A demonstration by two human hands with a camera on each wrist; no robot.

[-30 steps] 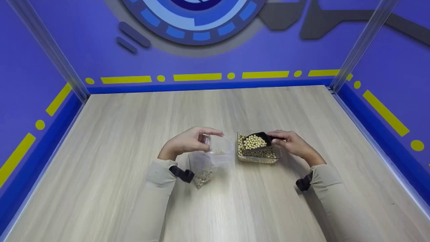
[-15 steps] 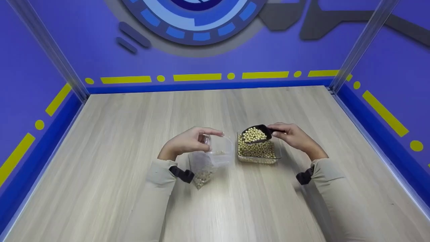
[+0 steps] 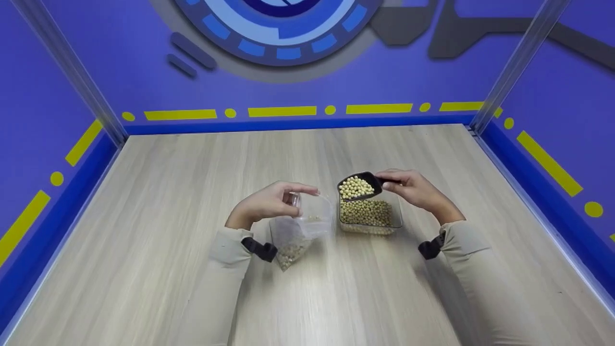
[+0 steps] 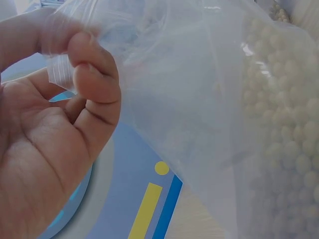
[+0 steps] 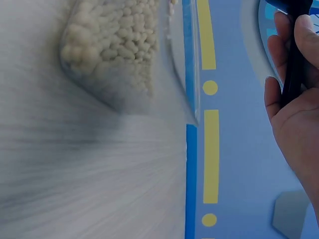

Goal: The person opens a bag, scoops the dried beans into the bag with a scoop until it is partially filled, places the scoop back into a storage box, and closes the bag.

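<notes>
My right hand (image 3: 408,187) grips the handle of a black scoop (image 3: 367,179) heaped with pale yellow beans. The scoop is raised over the back left of a clear container (image 3: 396,222) that holds more of these beans. In the right wrist view the scoop's dark handle (image 5: 295,59) lies along the curled fingers. My left hand (image 3: 269,204) pinches the mouth of a clear plastic bag (image 3: 314,228), left of the container. Beans have gathered in the bag's bottom corner. In the left wrist view, curled fingers (image 4: 94,74) hold the bag's zip edge, and beans (image 4: 289,134) show through the plastic.
Both hands work above a light wooden table (image 3: 202,163). A blue-purple wall (image 3: 288,91) with yellow markings stands behind it, and similar panels rise at left and right. Black straps (image 3: 259,249) circle both sleeves at the wrists.
The loaded scoop has risen out of the container's beans and moved back, then left toward the bag, with my right hand. My left hand and the bag stay where they were.
</notes>
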